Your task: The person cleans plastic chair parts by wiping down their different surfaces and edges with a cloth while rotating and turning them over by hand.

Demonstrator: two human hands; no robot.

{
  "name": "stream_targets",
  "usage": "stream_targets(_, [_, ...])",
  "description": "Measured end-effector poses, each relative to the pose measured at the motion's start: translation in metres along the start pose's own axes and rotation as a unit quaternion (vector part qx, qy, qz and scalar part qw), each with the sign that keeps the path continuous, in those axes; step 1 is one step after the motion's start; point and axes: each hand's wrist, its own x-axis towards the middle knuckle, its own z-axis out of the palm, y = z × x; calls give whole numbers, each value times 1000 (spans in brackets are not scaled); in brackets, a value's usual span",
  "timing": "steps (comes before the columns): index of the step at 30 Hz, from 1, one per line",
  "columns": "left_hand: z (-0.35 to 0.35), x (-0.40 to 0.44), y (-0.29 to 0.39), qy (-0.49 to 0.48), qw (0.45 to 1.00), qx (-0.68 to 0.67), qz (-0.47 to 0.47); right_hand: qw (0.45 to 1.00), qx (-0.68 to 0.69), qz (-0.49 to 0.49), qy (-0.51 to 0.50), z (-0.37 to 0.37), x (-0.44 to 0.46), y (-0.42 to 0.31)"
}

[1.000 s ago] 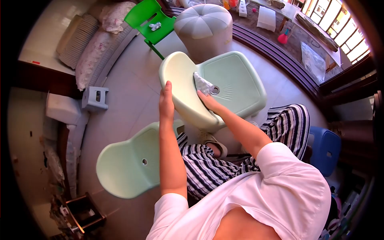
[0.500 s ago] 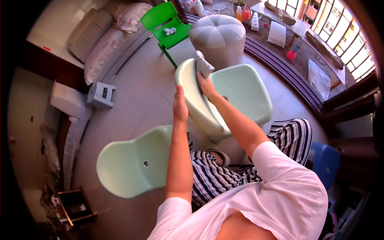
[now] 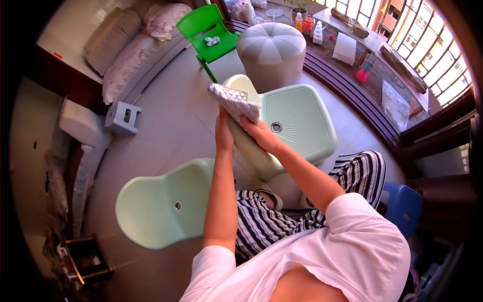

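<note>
A pale green plastic chair (image 3: 299, 123) stands in front of me, its backrest toward my left side. My right hand (image 3: 261, 137) grips a grey-and-white patterned cloth (image 3: 236, 103), which lies over the top edge of the backrest. At the backrest's outer side, my left hand (image 3: 224, 132) holds the edge; its fingers are partly hidden behind the cloth and the chair. A second pale green chair (image 3: 146, 211) is on the floor to the left, beside my left forearm.
A round cream pouf (image 3: 271, 55) and a green chair (image 3: 209, 38) with a small white item on it stand beyond. A grey stool (image 3: 122, 118) is at left, a blue stool (image 3: 402, 206) at right. A sofa (image 3: 133, 65) lines the back left; a window ledge runs along the right.
My right hand has brought the cloth from the backrest's inner face up and left over its top edge. My left hand stays at the outer side.
</note>
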Motion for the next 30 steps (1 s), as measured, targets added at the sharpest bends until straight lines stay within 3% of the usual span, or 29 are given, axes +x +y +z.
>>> stream_targets(1, [0,1,0,-11,1000,-5,-1,998,-59,-26,3,-4,-11,7])
stream_targets(2, [2,0,-1,45,999,-4,-24,999,-38,6,21,-13,-19,21])
stream_targets(5, [6,-4,3,61,998,4,-29,967,-69,212,124,-55,-42,110])
stream_targets(9, [1,1,-2,67,997,13,-33,942,-123,289,115,-58,-68,91])
stream_targets(11, [3,1,2,56,998,-6,-41,971,-37,221,78,-15,-77,2])
stream_targets(13, [0,5,-3,79,996,-13,-47,997,-60,22,49,3,-77,-7])
stream_targets(15, [-5,1,-2,-2,1000,-11,-22,997,-58,-37,26,9,-79,-8])
stream_targets(17, [0,4,0,27,997,-50,-51,983,-22,-164,77,6,-78,24])
stream_targets(18, [3,2,1,24,997,-51,-50,991,-4,6,131,-7,-88,45])
stream_targets(20, [6,-2,6,58,998,-7,-39,960,14,162,229,-32,-95,104])
stream_targets(24, [7,-3,9,52,998,22,-35,923,8,209,323,-14,-115,84])
stream_targets(25, [10,-6,12,75,996,-4,-53,922,7,211,324,-4,-110,67])
stream_targets(27, [11,-7,11,98,992,-31,-73,974,54,40,215,9,-93,38])
stream_targets(29, [9,-5,7,87,992,-67,-60,994,-14,-61,93,12,-72,13])
stream_targets(30, [9,-5,9,96,993,-37,-64,994,-14,-60,93,13,-61,4])
